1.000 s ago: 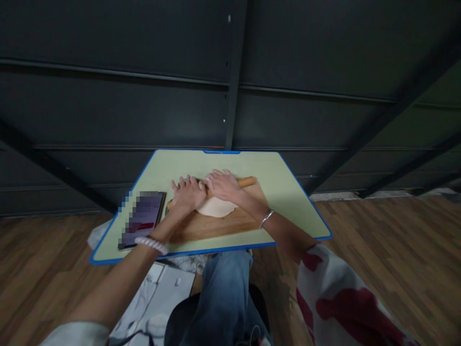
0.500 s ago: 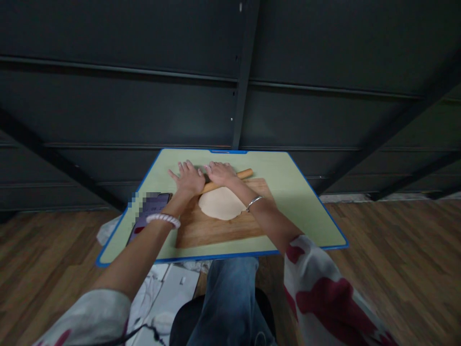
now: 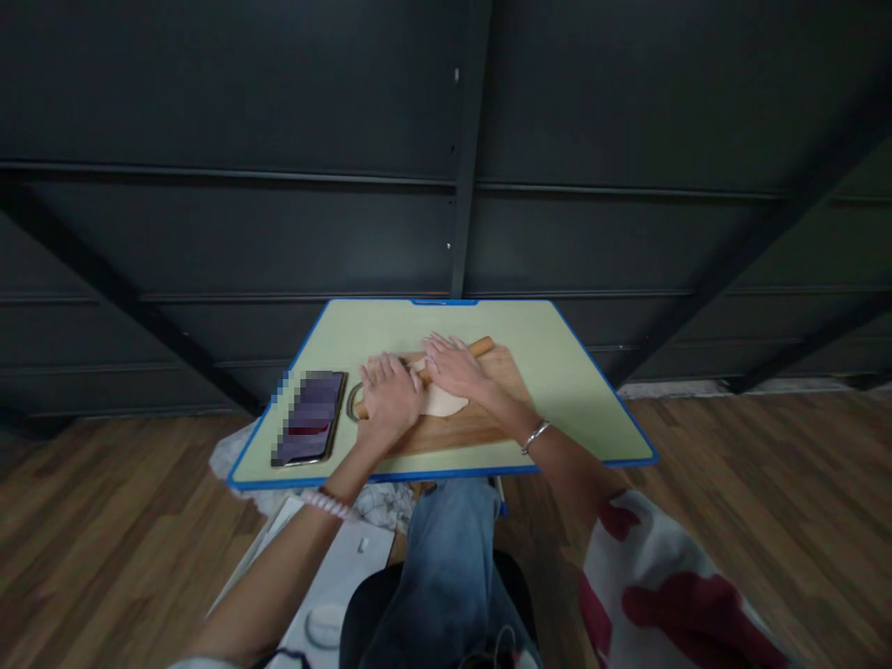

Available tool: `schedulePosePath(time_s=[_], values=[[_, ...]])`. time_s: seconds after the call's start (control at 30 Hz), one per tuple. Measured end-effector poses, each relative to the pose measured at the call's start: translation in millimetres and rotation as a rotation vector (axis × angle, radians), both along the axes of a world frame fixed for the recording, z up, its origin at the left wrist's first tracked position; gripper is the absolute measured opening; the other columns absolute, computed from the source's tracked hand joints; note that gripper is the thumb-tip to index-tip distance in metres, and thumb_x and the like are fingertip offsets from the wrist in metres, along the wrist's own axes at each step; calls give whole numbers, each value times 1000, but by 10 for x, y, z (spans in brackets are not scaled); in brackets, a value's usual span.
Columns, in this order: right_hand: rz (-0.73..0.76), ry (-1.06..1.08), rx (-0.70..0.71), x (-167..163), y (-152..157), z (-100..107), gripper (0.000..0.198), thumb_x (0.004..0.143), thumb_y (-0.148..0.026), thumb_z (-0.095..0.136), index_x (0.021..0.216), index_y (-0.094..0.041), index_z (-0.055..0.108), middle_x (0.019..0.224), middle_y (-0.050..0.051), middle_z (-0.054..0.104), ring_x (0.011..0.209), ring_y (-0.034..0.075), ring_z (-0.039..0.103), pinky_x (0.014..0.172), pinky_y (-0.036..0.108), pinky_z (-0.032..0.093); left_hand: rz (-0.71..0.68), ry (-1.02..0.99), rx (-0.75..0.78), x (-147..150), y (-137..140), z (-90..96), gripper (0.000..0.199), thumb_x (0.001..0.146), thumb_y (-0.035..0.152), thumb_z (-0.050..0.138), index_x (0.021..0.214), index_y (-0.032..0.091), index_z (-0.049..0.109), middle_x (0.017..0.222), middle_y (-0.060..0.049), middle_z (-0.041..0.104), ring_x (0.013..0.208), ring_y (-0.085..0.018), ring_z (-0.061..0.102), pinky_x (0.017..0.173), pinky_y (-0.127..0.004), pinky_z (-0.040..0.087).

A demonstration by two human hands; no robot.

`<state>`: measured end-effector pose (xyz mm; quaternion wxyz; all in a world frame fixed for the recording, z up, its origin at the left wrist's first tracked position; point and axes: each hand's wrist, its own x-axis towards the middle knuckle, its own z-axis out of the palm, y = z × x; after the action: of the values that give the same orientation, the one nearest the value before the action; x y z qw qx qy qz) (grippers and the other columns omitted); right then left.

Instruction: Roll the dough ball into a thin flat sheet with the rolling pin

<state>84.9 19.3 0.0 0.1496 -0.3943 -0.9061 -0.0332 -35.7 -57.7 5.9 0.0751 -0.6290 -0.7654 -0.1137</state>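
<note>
A wooden rolling pin (image 3: 482, 347) lies slantwise across a flat pale sheet of dough (image 3: 446, 403) on a wooden board (image 3: 452, 435). My left hand (image 3: 392, 398) rests palm down over the pin's left part, fingers stretched forward. Over its right part lies my right hand (image 3: 454, 366), also flat, with the fingers extended. Both hands press on the pin without wrapping round it. They hide its middle and part of the dough. A curved metal loop (image 3: 352, 403) shows at the board's left edge.
The board sits on a small light-green table (image 3: 578, 409) with a blue rim. A phone (image 3: 311, 418) lies left of the board. Beyond the table rises a dark panelled wall (image 3: 348, 242). Below are my jeans-clad leg (image 3: 452, 539) and a white box (image 3: 348, 567) on the wooden floor.
Both hands and the rolling pin have come back toward me over the dough. More of the dough is covered now. The phone is no longer behind my left forearm, and the view has shifted slightly.
</note>
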Motion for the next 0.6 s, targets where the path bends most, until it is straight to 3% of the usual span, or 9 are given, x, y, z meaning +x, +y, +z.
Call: schedulePosePath(time_s=[0.17,0.33,0.6], values=[[138,26,24,259,-169,-9,44,95,-22,26,134,-12,44,140,10,44,134,20,29,110,41,22,-144,36,5,140,-343,-18,56,87,27,31,132,-6,37,138,-26,41,131,-31,36,107,-41,28],[221,37,19,392,-257,16,44,97,-24,24,136,-15,41,141,7,42,134,18,30,111,41,22,-187,41,5,232,-587,-43,57,87,27,34,135,-4,34,140,-25,38,132,-31,33,104,-40,33],[221,-12,2,161,-107,4,44,96,-21,24,132,-10,46,139,10,45,133,18,32,111,39,22,-186,52,52,99,-501,-60,59,89,35,32,134,-3,38,138,-23,42,130,-32,38,106,-42,30]])
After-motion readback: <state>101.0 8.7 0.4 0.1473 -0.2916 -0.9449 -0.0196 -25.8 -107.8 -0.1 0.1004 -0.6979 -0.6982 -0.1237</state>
